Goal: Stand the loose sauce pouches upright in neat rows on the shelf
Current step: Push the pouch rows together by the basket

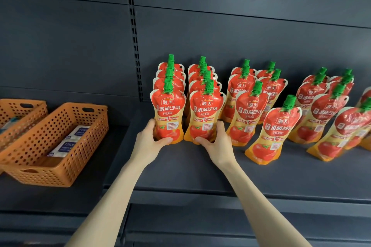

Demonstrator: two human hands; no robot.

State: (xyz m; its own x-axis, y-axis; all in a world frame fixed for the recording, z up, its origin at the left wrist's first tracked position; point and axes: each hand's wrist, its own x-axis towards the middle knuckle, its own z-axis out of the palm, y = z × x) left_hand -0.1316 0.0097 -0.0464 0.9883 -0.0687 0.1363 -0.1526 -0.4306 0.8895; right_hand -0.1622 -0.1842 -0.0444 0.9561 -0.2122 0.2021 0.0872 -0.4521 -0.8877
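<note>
While pouches (273,126) stand on the dark shelf (180,166), left hand (149,139) and right hand (215,140) each grip one

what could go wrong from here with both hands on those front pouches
1. The left hand and right hand grip only the bases of the two front pouches. Pushing them back could topple the tightly packed rows behind.
2. The single pouch to the right leans and stands forward of its row. A nudge from the right forearm might knock it over.
3. The rows further right look uneven, so neighbours could fall too.
</note>
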